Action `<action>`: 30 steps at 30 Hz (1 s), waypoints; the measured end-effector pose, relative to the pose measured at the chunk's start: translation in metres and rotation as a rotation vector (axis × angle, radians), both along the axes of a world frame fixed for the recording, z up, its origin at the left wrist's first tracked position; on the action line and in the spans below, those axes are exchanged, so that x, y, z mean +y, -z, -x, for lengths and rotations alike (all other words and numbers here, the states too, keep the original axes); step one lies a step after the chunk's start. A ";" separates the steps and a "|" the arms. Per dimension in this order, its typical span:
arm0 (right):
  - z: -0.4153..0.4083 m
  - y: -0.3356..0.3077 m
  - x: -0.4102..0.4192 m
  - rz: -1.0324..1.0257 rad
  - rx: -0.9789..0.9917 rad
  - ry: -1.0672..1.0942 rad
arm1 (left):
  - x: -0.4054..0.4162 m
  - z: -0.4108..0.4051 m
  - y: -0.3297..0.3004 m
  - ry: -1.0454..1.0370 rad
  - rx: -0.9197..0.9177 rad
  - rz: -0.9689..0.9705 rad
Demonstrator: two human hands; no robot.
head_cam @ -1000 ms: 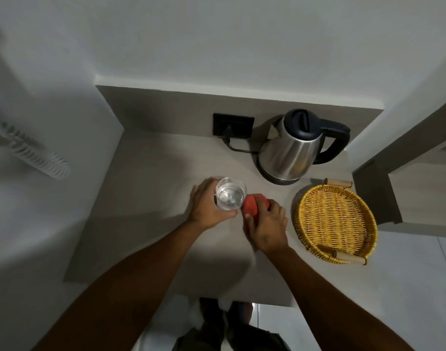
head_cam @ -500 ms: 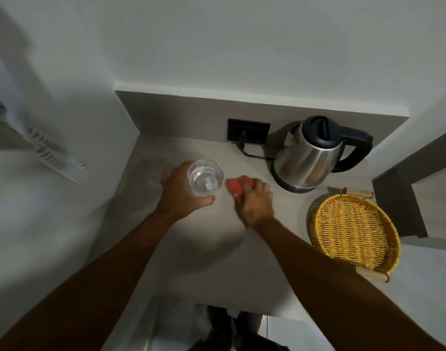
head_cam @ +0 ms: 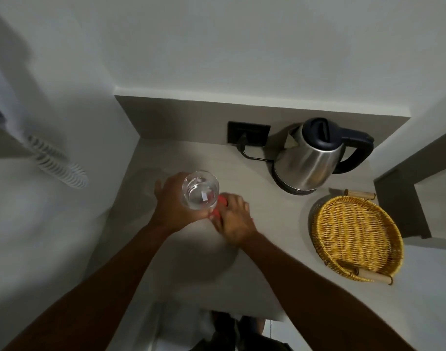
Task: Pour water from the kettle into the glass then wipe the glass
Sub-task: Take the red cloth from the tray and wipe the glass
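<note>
We see the clear, round drinking glass (head_cam: 200, 190) with water in it, standing upright, its mouth open toward us. Our left hand (head_cam: 175, 205) is wrapped around its left and near side, fingers curled on the wall, so the glass sits in that clasp, above the pale grey counter (head_cam: 191, 262); whether its base touches the surface we cannot tell.

Just to the right of the glass, touching its lower wall, a small red cloth (head_cam: 218, 206) shows in slivers between glass and knuckles. Our right hand (head_cam: 235, 220) is clenched over that cloth, pressing it against the side of the glass; most of the cloth is hidden under the fingers.

Beyond the right hand, well apart to the far right, the stainless steel kettle with a black lid and handle (head_cam: 315, 158) stands upright on its base, its cord running to a black wall socket (head_cam: 248, 133). Nearer and right of the kettle lies a round yellow wicker tray with wooden handles (head_cam: 356, 236).
</note>
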State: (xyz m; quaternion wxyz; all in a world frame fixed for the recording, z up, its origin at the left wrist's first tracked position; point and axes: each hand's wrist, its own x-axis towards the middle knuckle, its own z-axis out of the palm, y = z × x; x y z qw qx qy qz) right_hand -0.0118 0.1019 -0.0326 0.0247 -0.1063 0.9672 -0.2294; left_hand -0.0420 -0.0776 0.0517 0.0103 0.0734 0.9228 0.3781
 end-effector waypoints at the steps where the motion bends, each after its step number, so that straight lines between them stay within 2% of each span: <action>1: 0.013 -0.002 0.010 -0.008 -0.003 0.062 | 0.002 -0.001 0.003 -0.005 -0.014 0.021; 4: 0.027 -0.003 0.055 -0.027 -0.007 0.291 | 0.015 -0.006 0.014 -0.005 -0.011 0.056; 8: -0.007 0.002 0.094 -0.093 -0.012 0.392 | 0.039 -0.009 0.031 0.024 -0.040 0.009; 11: -0.029 0.002 0.097 -0.117 -0.015 0.427 | 0.056 -0.013 0.041 0.062 -0.036 -0.100; 15: -0.028 -0.003 0.094 -0.122 -0.048 0.437 | 0.070 -0.012 0.048 0.085 -0.054 -0.032; 25: -0.025 -0.016 0.101 -0.047 -0.069 0.388 | 0.082 -0.010 0.058 0.113 -0.048 -0.006; 27: -0.042 -0.039 0.141 -0.078 0.023 0.524 | 0.120 -0.015 0.049 0.173 -0.004 -0.044; 30: -0.056 -0.046 0.157 0.000 0.140 0.733 | 0.107 -0.017 0.056 0.145 -0.038 -0.047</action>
